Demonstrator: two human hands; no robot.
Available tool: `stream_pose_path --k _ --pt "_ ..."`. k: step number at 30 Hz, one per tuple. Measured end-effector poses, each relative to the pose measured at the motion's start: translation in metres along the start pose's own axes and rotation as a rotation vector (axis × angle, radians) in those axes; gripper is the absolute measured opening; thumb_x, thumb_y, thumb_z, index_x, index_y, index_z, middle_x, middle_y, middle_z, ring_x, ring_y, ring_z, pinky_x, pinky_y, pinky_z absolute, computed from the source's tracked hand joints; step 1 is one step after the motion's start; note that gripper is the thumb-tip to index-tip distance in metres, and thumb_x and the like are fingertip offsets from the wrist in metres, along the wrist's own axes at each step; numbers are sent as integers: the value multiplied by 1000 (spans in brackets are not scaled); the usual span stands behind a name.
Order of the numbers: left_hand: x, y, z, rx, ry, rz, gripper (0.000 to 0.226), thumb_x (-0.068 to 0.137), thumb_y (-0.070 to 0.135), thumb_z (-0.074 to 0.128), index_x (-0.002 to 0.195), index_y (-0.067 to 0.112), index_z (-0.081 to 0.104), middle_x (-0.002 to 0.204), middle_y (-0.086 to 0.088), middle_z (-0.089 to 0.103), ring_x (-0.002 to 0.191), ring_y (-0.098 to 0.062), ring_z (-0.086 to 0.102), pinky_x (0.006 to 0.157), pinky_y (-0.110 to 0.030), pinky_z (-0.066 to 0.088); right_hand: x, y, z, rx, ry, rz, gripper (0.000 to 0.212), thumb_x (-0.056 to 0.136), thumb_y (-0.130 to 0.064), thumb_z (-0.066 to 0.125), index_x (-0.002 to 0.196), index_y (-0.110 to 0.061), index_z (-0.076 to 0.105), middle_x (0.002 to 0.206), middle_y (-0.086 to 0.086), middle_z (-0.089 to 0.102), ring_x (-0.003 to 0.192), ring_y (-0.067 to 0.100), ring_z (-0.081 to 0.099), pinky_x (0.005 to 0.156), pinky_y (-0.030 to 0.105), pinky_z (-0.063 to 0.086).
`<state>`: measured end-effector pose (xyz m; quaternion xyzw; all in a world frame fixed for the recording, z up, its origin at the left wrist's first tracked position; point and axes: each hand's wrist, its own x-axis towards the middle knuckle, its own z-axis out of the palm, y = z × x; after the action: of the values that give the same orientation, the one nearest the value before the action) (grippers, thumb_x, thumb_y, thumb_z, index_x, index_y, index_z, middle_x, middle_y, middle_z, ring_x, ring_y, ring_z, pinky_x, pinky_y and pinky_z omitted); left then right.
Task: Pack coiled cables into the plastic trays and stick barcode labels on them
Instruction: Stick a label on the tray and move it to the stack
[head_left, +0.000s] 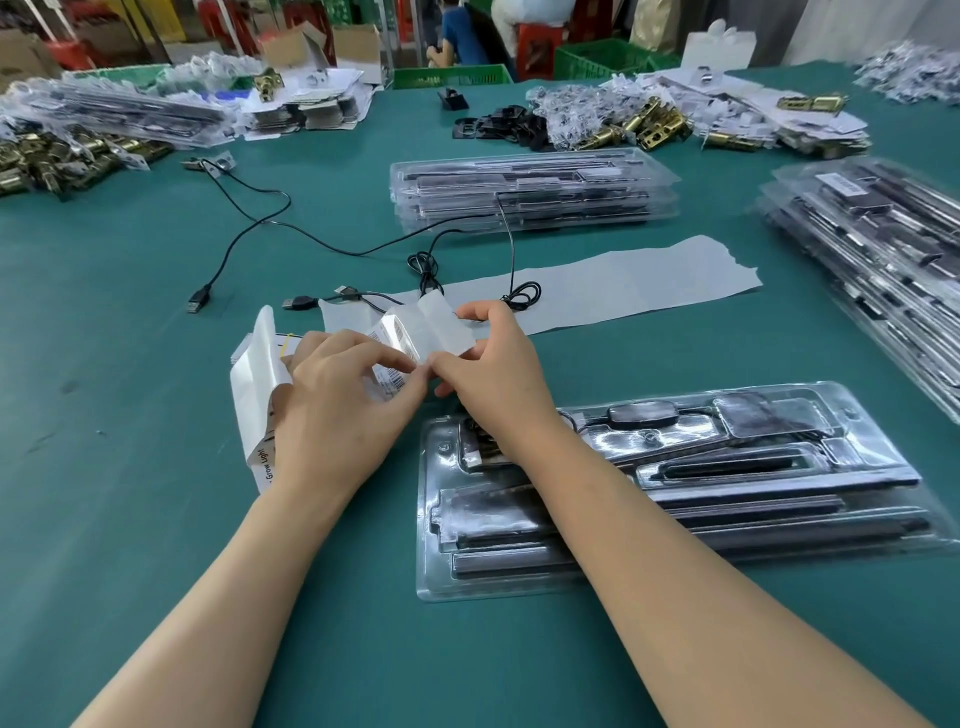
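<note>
My left hand (337, 410) holds a folded strip of barcode labels (254, 384) on white backing paper. Its thumb and forefinger pinch one barcode label (389, 382). My right hand (493, 374) pinches the glossy backing (436, 327) of that same strip, just right of the left fingertips. Below my right forearm lies a clear plastic tray (779, 499) with black bars and a cable inside. Loose black USB cables (291, 234) trail across the green table beyond my hands, with small coils (522, 293) at their near ends.
A long empty backing strip (649, 280) lies behind my hands. A stack of filled trays (535, 189) stands at centre back, another stack (883, 260) at the right edge. Brass lock parts (57, 161) and paper piles crowd the far table. A person sits beyond the table.
</note>
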<state>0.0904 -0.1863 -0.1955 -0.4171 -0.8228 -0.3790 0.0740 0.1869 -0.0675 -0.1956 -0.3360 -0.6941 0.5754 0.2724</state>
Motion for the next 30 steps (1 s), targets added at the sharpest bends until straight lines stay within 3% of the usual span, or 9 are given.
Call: stream_pose_path --k 3,10,16,19,21,24,26,28,30 --pt "2 -4 -2 -46 -30 4 9 85 40 79 82 32 77 89 14 64 102 -10 45 80 -2 30 0 0 0 -10 6 0 45 87 -14 70 124 -26 47 78 8 73 62 8 70 50 13 44" --pt "3 -5 -2 -92 -66 -73 9 88 34 75 78 34 74 93 19 64 106 -4 42 81 2 28 -1 -1 -1 -37 4 -4 44 89 -16 69 125 -27 46 86 8 73 64 9 70 56 18 44" --pt "4 -1 -4 -131 -19 -150 13 90 29 71 76 30 70 92 20 64 110 -7 49 76 -2 35 -1 0 2 -84 36 -17 44 88 -14 67 125 -26 46 89 9 72 79 24 71 63 28 51" --pt "4 2 -8 -235 30 -202 13 90 28 70 77 30 70 92 18 65 111 -15 59 87 -27 53 -1 0 2 -118 58 -29 43 87 -11 65 122 -25 46 86 9 71 76 25 71 56 22 49" --pt "4 5 -11 -296 58 -243 12 89 31 69 77 31 70 92 16 68 104 -17 64 89 -37 55 -1 0 3 -137 72 -40 42 87 -9 64 121 -24 46 83 8 69 74 25 70 50 16 47" --pt "5 9 -17 -419 105 -333 10 84 41 66 81 34 71 90 20 71 80 0 64 87 -37 52 -1 1 4 -177 72 -47 43 87 -7 63 125 -21 48 78 5 64 63 18 62 46 13 43" --pt "6 12 -20 -494 121 -356 8 84 41 65 82 38 72 86 23 71 74 7 60 82 -26 47 -2 0 4 -208 69 -37 45 87 -6 62 128 -19 48 78 4 64 59 12 56 47 13 42" --pt "6 14 -21 -560 129 -354 10 87 35 66 80 34 72 81 21 70 76 7 60 74 -11 45 -5 -5 5 -232 65 -42 45 88 -5 62 129 -17 48 90 5 65 70 16 60 60 19 50" --pt "4 17 -20 -561 129 -352 10 90 31 67 81 29 71 80 20 70 74 7 59 69 -6 43 -11 -12 6 -353 135 -148 45 88 -8 64 129 -16 51 114 3 58 97 22 59 85 33 52"
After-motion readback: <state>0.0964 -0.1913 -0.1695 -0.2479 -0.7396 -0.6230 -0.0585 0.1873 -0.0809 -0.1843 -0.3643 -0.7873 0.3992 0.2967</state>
